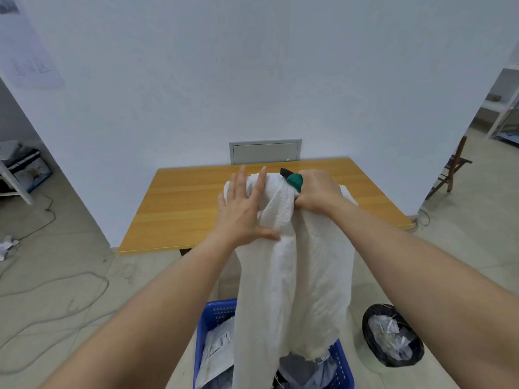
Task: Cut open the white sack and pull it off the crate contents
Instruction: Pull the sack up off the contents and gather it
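White sack (pixel 292 265): held up above the blue crate (pixel 209 318), its top bunched at hand height in front of the wooden table (pixel 179 203); the ragged lower hem hangs into the crate mouth, over the contents.
Left hand (pixel 243 209): laid flat against the sack's upper left side — fingers spread and extended, thumb pressed into the fabric lower down; nothing is gripped.
Right hand (pixel 318 192): clenched around the bunched top of the sack and, in the same fist, a utility knife (pixel 292 179) with a green body and black tip; the knife points up and left, away from the crate. Whether a blade is extended cannot be told.
Crate contents: plastic-wrapped parcels (pixel 217 349) seen on the crate's left side, a dark grey bag (pixel 297 366) below the sack's hem.
Black bin bag (pixel 393 335): on the floor just right of the crate — open, holding crumpled clear plastic.
Cables (pixel 50 287): looped on the floor well to the left of the crate.
Wall panel (pixel 265 151): a grey hatch seen on the white wall, beyond the table from the crate.
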